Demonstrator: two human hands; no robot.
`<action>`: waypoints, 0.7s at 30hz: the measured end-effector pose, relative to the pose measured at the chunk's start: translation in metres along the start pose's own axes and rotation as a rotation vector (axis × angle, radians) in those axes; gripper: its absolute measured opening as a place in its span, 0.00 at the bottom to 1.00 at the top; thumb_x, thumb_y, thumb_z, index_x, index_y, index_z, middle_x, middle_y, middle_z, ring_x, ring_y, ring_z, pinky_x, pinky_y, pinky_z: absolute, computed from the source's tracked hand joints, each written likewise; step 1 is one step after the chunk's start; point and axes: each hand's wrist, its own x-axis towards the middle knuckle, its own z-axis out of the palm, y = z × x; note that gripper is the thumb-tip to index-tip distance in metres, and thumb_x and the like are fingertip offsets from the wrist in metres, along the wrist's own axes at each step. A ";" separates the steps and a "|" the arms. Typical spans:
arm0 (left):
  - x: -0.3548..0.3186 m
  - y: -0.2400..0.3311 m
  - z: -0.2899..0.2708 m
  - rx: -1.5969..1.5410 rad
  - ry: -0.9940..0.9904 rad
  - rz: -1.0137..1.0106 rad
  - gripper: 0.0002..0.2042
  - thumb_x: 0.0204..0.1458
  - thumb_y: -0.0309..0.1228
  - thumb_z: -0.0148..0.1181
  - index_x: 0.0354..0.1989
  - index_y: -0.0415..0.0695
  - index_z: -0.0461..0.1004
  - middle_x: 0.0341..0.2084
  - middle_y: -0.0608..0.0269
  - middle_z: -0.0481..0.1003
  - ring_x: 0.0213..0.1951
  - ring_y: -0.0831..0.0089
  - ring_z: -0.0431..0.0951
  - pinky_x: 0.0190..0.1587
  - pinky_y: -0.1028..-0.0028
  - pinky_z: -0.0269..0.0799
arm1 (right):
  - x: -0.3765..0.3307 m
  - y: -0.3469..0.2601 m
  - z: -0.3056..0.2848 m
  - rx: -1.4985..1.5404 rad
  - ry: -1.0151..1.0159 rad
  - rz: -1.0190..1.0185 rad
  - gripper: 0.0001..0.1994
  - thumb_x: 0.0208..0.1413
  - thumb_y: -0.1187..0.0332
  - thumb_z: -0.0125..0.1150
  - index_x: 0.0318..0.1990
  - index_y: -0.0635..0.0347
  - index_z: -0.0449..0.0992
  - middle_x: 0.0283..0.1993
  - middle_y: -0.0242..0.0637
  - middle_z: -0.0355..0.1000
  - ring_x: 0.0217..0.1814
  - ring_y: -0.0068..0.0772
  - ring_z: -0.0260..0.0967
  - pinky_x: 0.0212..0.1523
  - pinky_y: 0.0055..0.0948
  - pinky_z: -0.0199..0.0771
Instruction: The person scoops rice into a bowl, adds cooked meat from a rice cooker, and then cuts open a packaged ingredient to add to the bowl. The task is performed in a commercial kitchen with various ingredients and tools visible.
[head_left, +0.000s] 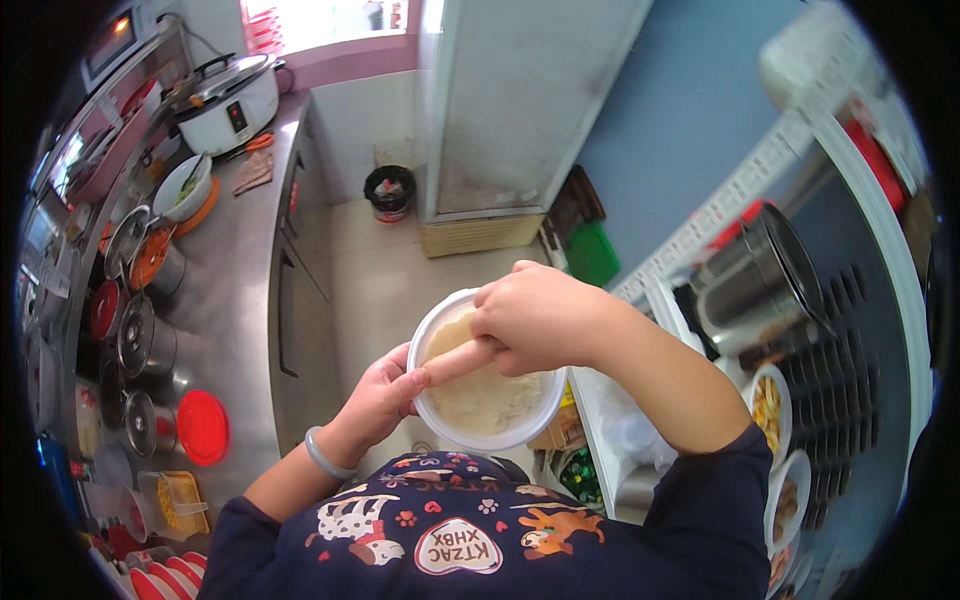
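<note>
Head view, looking down: a person in a dark printed shirt holds a round white tub (487, 443) in front of the body, above the floor between a steel counter (240, 300) and a shelf rack. Pale powder (492, 408) lies inside it. The left hand (385, 392) grips the tub's left side, thumb at the rim. The right hand (535, 318) is over the opening, one finger stretched toward the left rim, the others curled; whether it pinches anything I cannot tell, as the hand hides its own fingertips. On the counter at left, a red lid (203, 427) lies near lidded pots, with a white rice cooker (235, 115) farther back. At right is a large steel pot (750, 290).
</note>
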 end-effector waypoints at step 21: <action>0.205 0.149 -0.211 -0.269 0.446 0.395 0.28 0.57 0.42 0.58 0.60 0.39 0.59 0.51 0.56 0.69 0.48 0.68 0.76 0.47 0.66 0.78 | 0.394 0.252 -0.076 0.292 0.560 -0.643 0.06 0.41 0.69 0.66 0.30 0.50 0.82 0.39 0.31 0.69 0.42 0.35 0.68 0.47 0.36 0.67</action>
